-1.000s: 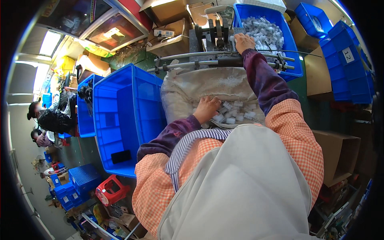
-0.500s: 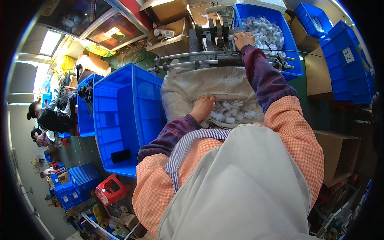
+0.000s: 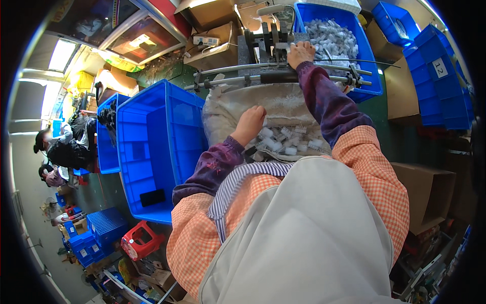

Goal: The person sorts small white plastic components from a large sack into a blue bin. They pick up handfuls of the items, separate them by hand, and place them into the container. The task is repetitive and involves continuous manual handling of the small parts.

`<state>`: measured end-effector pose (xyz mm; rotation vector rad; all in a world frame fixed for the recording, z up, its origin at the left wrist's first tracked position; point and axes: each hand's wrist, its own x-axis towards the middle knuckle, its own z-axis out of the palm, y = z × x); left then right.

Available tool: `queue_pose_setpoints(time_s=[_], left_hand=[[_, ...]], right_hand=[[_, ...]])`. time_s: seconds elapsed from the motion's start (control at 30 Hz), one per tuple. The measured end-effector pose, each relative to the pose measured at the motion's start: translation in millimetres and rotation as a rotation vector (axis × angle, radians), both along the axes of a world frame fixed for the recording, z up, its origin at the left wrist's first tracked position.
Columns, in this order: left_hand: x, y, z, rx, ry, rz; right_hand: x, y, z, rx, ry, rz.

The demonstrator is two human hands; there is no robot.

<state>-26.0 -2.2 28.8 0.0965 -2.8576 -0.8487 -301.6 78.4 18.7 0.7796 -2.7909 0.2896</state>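
Note:
My left hand (image 3: pixel 251 123) hangs over the beige cloth (image 3: pixel 238 104), fingers curled together. Whatever it may hold is too small to make out. Just right of it, small clear and white plastic pieces (image 3: pixel 288 141), some with comb-like teeth, lie heaped in the cloth's hollow. At the far side my right hand (image 3: pixel 302 53) is closed at the right side of a dark bench machine (image 3: pixel 273 40); its fingers hide what they grip. A blue bin (image 3: pixel 373 76) full of similar pale pieces (image 3: pixel 331 40) stands beyond that hand.
Metal rails (image 3: pixel 233 70) cross between me and the machine. A large blue bin (image 3: pixel 174 147) with a flat black object (image 3: pixel 153 197) stands at left. Cardboard boxes (image 3: pixel 425 195) and stacked blue crates (image 3: pixel 433 76) are at right. A red stool (image 3: pixel 142 240) stands lower left.
My left hand has risen from the edge of the plastic pieces, going slightly left and toward the machine. My right hand has shifted a little left and nearer me along the machine.

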Motion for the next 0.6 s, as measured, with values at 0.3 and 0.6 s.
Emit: queue_pose_setpoints(time_s=[0.3, 0.6], left_hand=[[-13.8, -16.1, 26.6, 0.132, 0.235, 0.089], [-21.1, -15.2, 22.2, 0.535, 0.243, 0.283]], right_hand=[[10.3, -12.2, 3.3, -0.019, 0.020, 0.006], [-42.0, 38.7, -2.9, 0.011, -0.114, 0.002]])
